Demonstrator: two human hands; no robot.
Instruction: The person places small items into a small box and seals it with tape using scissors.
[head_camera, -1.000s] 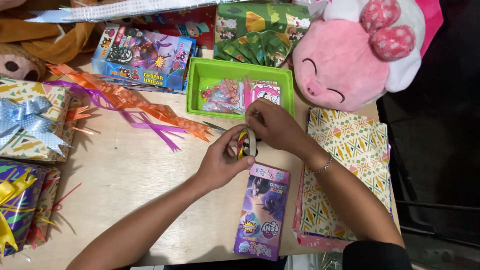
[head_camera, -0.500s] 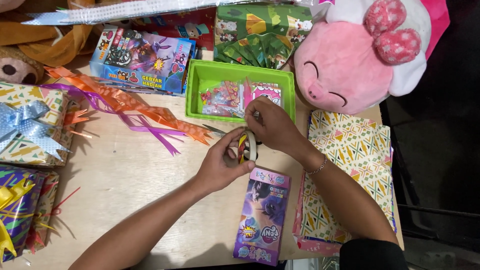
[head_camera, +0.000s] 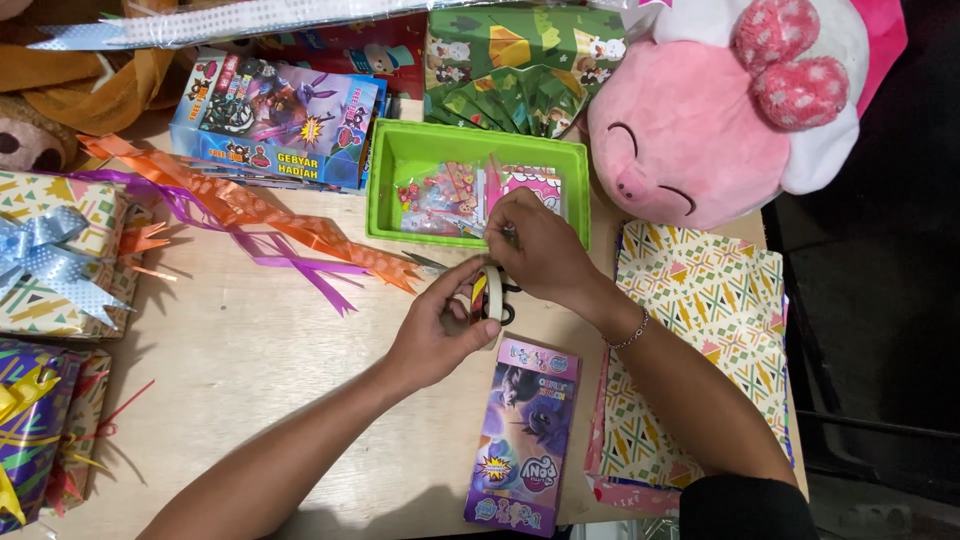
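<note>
A small roll of tape (head_camera: 491, 293) sits between both hands above the middle of the wooden bench (head_camera: 260, 370), just in front of the green tray (head_camera: 400, 180). The roll is a narrow ring, pale on its outer band with a red and yellow side showing (its core is hidden by the fingers). It stands on edge, its flat faces turned left and right, so its axis runs roughly across the bench and the band itself runs up and down in the picture.

The left hand (head_camera: 435, 325) cups the roll from the left, fingers curled and thumb pressed against the near side, pinching the ring. The right hand (head_camera: 540, 250) comes over from above and behind, its fingers bunched together on the roll's upper edge; whether they pinch a loose end of tape I cannot tell. A bracelet (head_camera: 630, 332) circles the right wrist.

Just below the hands lies a purple cartoon-printed box (head_camera: 525, 435), long axis pointing away from the person. Patterned wrapping paper (head_camera: 700, 330) lies to the right, orange and purple ribbons (head_camera: 250, 215) to the left, and a pink plush toy (head_camera: 700, 110) behind.
</note>
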